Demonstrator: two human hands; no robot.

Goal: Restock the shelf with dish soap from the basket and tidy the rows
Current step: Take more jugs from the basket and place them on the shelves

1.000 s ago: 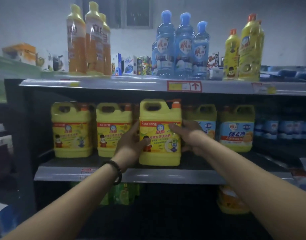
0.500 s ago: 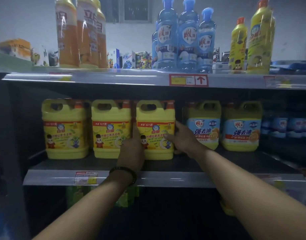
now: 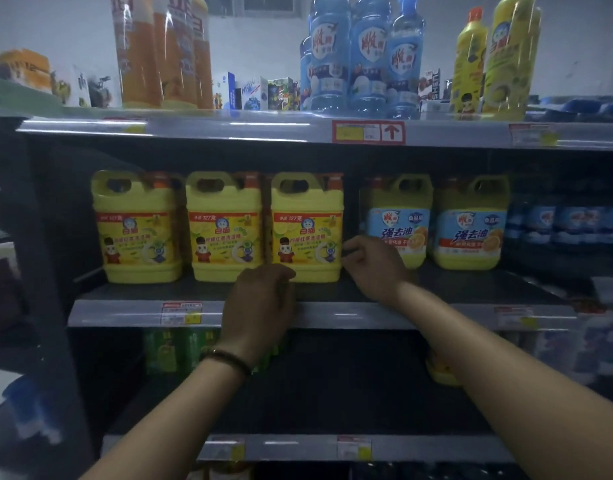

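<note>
Three yellow jugs (image 3: 225, 230) line the shelf (image 3: 125, 313); placing looks done. Your left grip (image 3: 260, 299) hangs loose just below the third jug (image 3: 307, 230); your right grip (image 3: 374, 265), loosely curled and holding nothing, touches its right side. Next: back to the basket.

An orange box (image 3: 19, 69) is sitting at the upper left, in front of a white wall (image 3: 55, 26). Small colourful boxes (image 3: 260, 93) are standing in a row further back, under a dark window (image 3: 268, 3). A red-bordered label (image 3: 368, 132) is showing an upward arrow, a price tag (image 3: 181, 312) is hanging lower left of it, and green packs (image 3: 173, 348) are standing in shadow beneath that tag
</note>
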